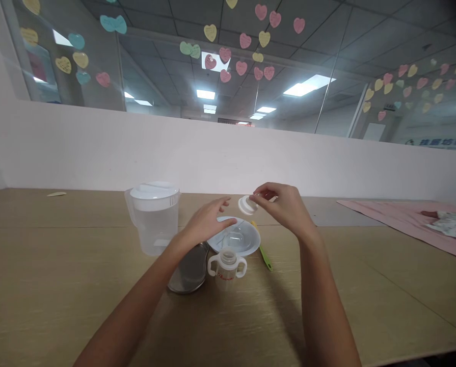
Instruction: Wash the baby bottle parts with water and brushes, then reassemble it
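Observation:
My right hand pinches a white ring-shaped bottle top and holds it above the far side of a pale bowl. To the left of it, my left hand hovers with fingers apart and nothing in them. Below the hands a clear baby bottle with two white handles stands upright, its mouth uncovered. The bowl sits just behind the bottle and has something clear in it. Under my left forearm lies a metal tray, partly hidden.
A lidded plastic pitcher with liquid in it stands at the left. Right of the bowl lies a green-handled brush. A pink cloth spreads over the table's right side. A white wall closes off the back.

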Demonstrator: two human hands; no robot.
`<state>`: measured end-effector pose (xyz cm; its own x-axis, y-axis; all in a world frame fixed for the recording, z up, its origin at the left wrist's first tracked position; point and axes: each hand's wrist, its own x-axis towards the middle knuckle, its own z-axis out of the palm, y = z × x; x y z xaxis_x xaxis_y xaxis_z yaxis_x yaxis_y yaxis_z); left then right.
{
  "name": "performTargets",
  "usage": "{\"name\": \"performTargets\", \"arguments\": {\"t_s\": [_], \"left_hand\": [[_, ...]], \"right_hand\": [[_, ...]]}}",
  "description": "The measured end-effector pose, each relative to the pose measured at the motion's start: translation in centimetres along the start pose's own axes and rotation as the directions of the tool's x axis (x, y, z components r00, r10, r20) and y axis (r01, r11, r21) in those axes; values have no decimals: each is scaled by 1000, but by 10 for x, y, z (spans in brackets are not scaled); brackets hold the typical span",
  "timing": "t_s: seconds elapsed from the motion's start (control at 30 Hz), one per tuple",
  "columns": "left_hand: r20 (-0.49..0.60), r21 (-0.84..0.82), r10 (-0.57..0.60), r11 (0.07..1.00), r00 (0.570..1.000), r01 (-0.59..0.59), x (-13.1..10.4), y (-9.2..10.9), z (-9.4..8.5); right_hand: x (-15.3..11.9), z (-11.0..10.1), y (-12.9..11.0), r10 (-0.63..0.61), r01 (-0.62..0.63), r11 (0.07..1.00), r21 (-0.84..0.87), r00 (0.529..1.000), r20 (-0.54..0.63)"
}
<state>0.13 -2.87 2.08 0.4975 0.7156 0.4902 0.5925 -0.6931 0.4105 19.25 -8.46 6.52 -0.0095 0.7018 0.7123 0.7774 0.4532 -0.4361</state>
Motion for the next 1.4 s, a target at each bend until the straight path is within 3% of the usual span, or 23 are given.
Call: {"name": "performTargets", "arguments": {"t_s": [0.07, 0.17, 0.3, 0.6, 0.8, 0.97, 1.13, 1.2, 1.33, 1.4], "left_hand": [[-50, -143, 15, 989, 999, -23, -6, 16, -12], [-66, -210, 48, 976, 997, -60, -11, 31, -20], [-63, -183, 111, 976, 992, -121, -11, 34, -22], [-59, -51, 91, 994, 994, -94, -11, 35, -25], [-169, -135, 136, 978, 976, -159, -16, 40, -35], [-245, -157, 182, 962, 952, -224, -18, 40, -38], [-339, -90, 283, 940, 897, -330, -15, 38, -34], [-360, -84, 298, 933, 884, -349, -14, 36, -32], [-360, -136, 268, 933, 894, -335, -9, 28, -27], [-384, -139, 254, 935, 888, -328, -7, 24, -24]], "right_hand": [[0, 7, -7, -38, 37, 999, 14, 999, 26], [-1, 18, -17, -85, 79, 991, 106, 995, 58], [-3, 27, -26, -106, 92, 977, 191, 992, 66], [0, 39, -19, -68, 64, 979, 196, 998, 13], [5, 48, -18, 103, -38, 793, 608, 992, -73], [6, 51, -22, 146, -22, 706, 708, 983, -114], [4, 50, -25, 179, -22, 614, 789, 977, -112], [2, 49, -28, 174, -7, 624, 781, 976, -131], [0, 52, -31, 106, 77, 740, 668, 967, -230], [1, 53, -32, 46, 103, 747, 657, 978, -205]]}}
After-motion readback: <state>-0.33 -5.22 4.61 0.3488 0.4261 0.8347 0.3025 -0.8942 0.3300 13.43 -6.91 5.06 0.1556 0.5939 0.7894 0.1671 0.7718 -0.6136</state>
